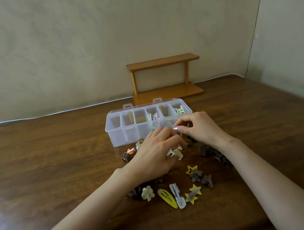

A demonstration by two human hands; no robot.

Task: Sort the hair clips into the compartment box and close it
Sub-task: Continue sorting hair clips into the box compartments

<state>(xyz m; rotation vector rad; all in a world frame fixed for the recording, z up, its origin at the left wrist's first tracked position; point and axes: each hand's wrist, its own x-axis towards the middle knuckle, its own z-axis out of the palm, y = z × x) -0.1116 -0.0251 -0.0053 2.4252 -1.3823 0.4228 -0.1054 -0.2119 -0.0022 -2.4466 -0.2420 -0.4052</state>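
Head view shows the sorting about midway: the clear compartment box [122,131] sits lid-open toward the far edge of the desk [54,160], several compartments already holding clips, while many hair clips [167,199] lie scattered between it and the near edge. Both hands work the pile just before the box, the left hand [153,154] with fingers curled down over cream clips and the right hand [199,129] with thumb and fingertips drawn narrow together, though I cannot tell whether either actually holds 1. Next, I'd judge, a picked clip must be lifted over the front wall into its matching compartment.
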